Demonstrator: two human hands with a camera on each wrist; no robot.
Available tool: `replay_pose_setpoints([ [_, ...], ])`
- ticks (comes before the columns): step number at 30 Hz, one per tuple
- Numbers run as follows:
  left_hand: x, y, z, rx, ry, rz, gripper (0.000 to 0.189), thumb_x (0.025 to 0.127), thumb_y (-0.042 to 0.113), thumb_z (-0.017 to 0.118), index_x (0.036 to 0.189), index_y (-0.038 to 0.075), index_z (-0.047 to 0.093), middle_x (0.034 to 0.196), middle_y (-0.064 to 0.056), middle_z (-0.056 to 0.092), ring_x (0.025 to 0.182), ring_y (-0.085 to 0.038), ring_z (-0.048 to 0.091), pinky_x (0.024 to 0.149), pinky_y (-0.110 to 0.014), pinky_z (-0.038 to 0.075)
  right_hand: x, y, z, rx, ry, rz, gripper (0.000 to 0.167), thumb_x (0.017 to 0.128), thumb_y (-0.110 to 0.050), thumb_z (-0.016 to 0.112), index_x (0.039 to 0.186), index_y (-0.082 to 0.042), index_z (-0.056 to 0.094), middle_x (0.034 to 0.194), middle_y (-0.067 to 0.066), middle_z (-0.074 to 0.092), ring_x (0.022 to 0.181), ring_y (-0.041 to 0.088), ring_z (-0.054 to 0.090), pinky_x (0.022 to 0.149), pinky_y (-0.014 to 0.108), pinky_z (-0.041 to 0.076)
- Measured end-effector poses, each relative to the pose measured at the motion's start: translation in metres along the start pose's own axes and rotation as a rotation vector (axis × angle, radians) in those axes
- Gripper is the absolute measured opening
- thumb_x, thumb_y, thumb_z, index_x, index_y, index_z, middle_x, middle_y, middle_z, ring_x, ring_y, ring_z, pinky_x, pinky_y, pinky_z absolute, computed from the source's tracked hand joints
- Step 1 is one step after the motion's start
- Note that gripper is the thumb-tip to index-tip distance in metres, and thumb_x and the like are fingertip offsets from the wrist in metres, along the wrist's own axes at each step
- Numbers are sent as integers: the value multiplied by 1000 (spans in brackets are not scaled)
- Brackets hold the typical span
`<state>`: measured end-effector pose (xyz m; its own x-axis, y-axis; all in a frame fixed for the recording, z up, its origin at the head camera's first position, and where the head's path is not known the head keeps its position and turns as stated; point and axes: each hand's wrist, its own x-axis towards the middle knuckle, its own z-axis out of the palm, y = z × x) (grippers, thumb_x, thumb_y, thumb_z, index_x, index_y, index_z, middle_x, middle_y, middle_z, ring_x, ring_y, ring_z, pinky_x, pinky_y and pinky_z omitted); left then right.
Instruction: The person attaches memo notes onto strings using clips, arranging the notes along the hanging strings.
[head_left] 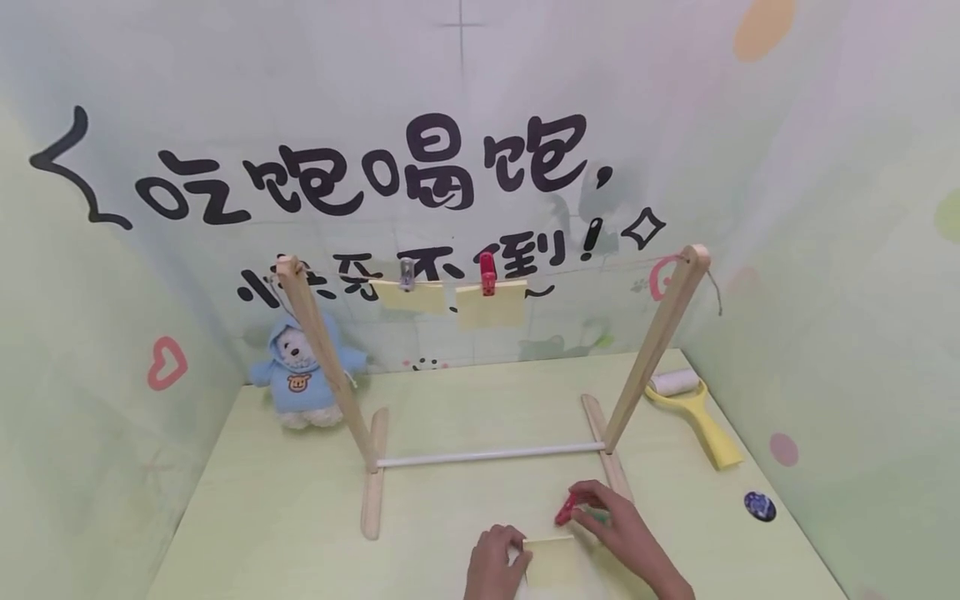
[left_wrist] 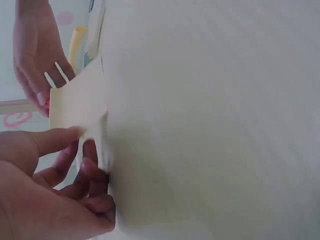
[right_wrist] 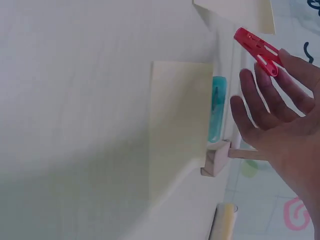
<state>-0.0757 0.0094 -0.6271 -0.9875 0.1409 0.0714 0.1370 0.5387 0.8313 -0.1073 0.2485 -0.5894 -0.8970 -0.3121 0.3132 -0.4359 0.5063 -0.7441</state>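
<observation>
My left hand [head_left: 497,560] pinches the edge of a pale yellow paper note [left_wrist: 80,102] between thumb and fingers, just above the table. Beside it, my right hand [head_left: 618,529] holds a red clothespin [right_wrist: 257,50] by one end between thumb and index finger. The other fingers of that hand are loosely bent. In the right wrist view, a second yellow note [right_wrist: 180,125] lies on the table, with a teal clothespin [right_wrist: 217,107] just beyond it. That clothespin is partly hidden behind the right hand in the head view.
A wooden stand [head_left: 652,358] carries a string, where a purple-grey clothespin [head_left: 407,273] and a red one [head_left: 488,275] hold hanging yellow notes [head_left: 491,308]. A white rod [head_left: 487,456] joins its feet. Around it are a blue-hooded plush bear [head_left: 300,375], a yellow-handled roller [head_left: 701,417] and a dark round disc [head_left: 760,506].
</observation>
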Motion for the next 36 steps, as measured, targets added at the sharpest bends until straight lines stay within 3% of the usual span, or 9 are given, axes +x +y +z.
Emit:
replay_pose_setpoints([
  [5, 7, -8, 8, -66, 100, -21, 11, 91, 13, 86, 95, 16, 77, 79, 15, 73, 62, 8, 42, 55, -19, 38, 12, -28, -25, 182, -41, 158, 34, 105, -6, 72, 136, 7, 66, 114, 13, 77, 106, 3, 72, 93, 23, 60],
  [9, 23, -10, 0, -214, 177, 10, 8, 97, 20, 84, 100, 15, 79, 86, 18, 73, 66, 6, 48, 56, -18, 39, 30, -56, -49, 165, -2, 131, 35, 102, -9, 77, 134, 3, 68, 113, 11, 78, 105, 8, 73, 93, 23, 60],
  [13, 42, 39, -42, -360, 185, -29, 14, 101, 20, 80, 107, 7, 82, 89, 3, 75, 73, -2, 56, 61, -22, 43, 55, -88, -78, 148, 21, -35, 31, 99, -1, 78, 128, 0, 70, 114, 11, 77, 107, 11, 74, 95, 22, 59],
  [15, 54, 72, -65, -404, 175, -101, 15, 101, 19, 81, 110, 7, 83, 89, 0, 75, 76, -4, 57, 67, -21, 44, 69, -107, -92, 121, 45, -155, 33, 94, 8, 79, 125, 1, 71, 120, 14, 73, 113, 8, 71, 96, 21, 59],
  [19, 82, 117, -91, -466, 216, -28, 16, 103, 20, 79, 112, 8, 84, 95, -3, 76, 82, -3, 58, 77, -20, 43, 98, -149, -122, 34, 96, -358, 41, 84, 17, 81, 120, 0, 73, 134, 17, 63, 127, 6, 60, 102, 17, 54],
  [22, 99, 147, -105, -521, 227, 51, 17, 104, 21, 78, 114, 8, 84, 99, -3, 74, 86, -7, 58, 79, -21, 44, 120, -179, -146, -37, 128, -445, 29, 91, 0, 84, 118, -1, 75, 138, 17, 61, 132, 9, 55, 109, 17, 48],
  [26, 115, 181, -118, -604, 226, 105, 19, 105, 22, 78, 115, 7, 85, 96, -2, 69, 87, -10, 57, 77, -22, 44, 144, -216, -175, -96, 160, -493, 30, 98, -20, 84, 117, 1, 76, 142, 15, 60, 140, 14, 52, 121, 25, 35],
  [32, 130, 213, -131, -775, 194, 138, 21, 105, 16, 77, 115, 0, 83, 77, 5, 66, 72, -7, 55, 65, -18, 42, 173, -252, -196, -162, 194, -506, 36, 81, 18, 84, 114, 6, 76, 142, -4, 55, 137, 16, 56, 118, 30, 38],
  [36, 138, 222, -140, -885, 178, 139, 23, 106, 12, 75, 116, -7, 79, 57, 6, 51, 54, -6, 45, 51, -18, 30, 191, -258, -204, -196, 209, -496, 31, 83, 16, 84, 111, 9, 76, 139, -19, 49, 133, 12, 57, 114, 28, 40],
])
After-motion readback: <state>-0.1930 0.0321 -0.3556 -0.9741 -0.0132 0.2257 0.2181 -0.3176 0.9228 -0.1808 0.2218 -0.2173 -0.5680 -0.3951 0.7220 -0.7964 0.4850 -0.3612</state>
